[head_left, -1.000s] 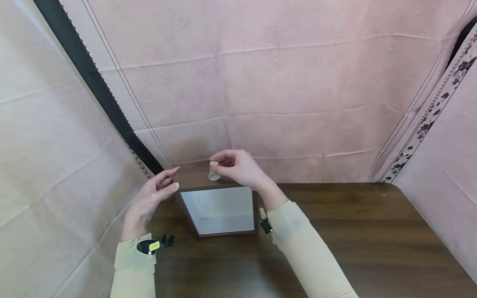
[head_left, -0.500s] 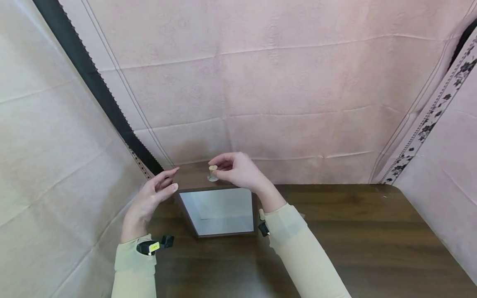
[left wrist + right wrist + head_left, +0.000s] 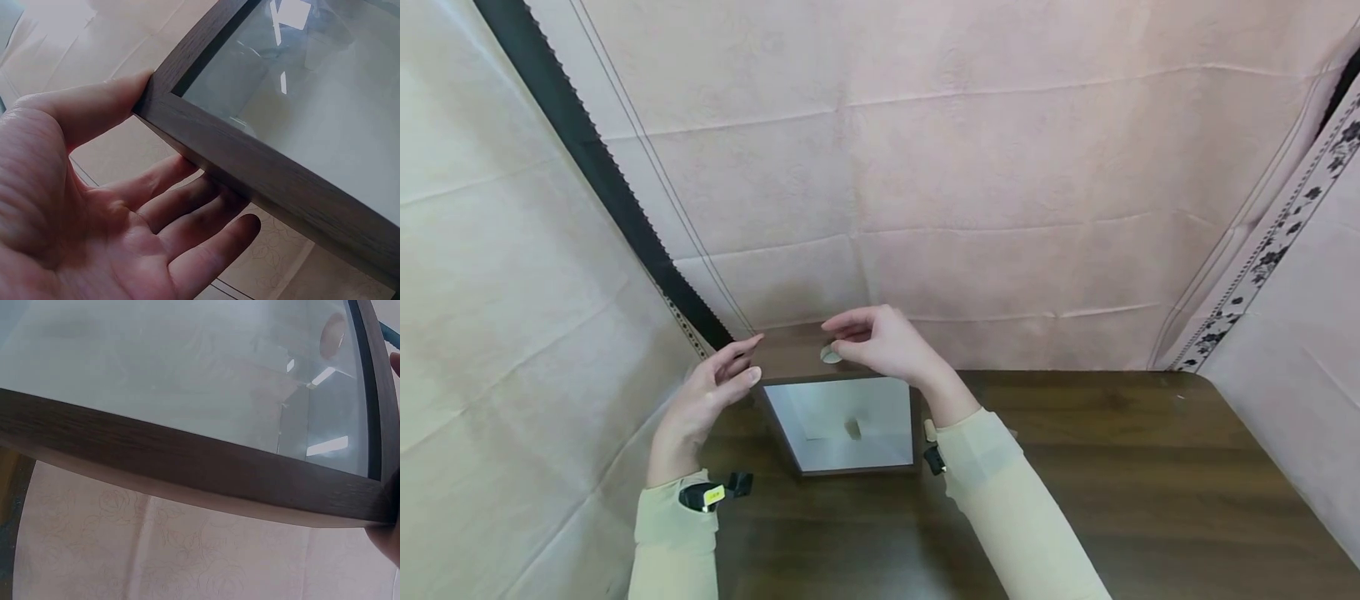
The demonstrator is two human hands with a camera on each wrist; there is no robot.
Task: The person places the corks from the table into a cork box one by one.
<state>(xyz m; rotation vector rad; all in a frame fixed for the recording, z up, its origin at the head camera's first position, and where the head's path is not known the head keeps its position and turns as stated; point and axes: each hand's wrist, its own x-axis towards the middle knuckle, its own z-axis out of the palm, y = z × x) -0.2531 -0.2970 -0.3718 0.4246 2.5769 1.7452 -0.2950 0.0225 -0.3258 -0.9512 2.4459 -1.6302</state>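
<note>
A brown wooden-framed box (image 3: 805, 473) with a glass front stands on the table, tall side toward me. A blurred cork (image 3: 852, 429) shows behind the glass, around mid-height. Over the round, pale-rimmed hole (image 3: 830, 355) in the box's top hovers my right hand (image 3: 887, 342), thumb and fingers loosely bent with nothing between them. My left hand (image 3: 703, 392) holds the box's upper left corner. In the left wrist view its thumb (image 3: 115, 103) lies at the frame's corner and the fingers reach along the side. The right wrist view shows the frame and glass but not the right hand.
The dark wooden table (image 3: 1112, 500) extends right and toward me. Pale cloth (image 3: 1000, 208) hangs close behind the box, with another cloth panel (image 3: 527, 333) along the left. Bright reflections (image 3: 327, 445) lie on the glass.
The cork, earlier pinched in my right hand above the hole, went down through it, left the fingers and now appears inside the box. My left hand has stayed at the corner.
</note>
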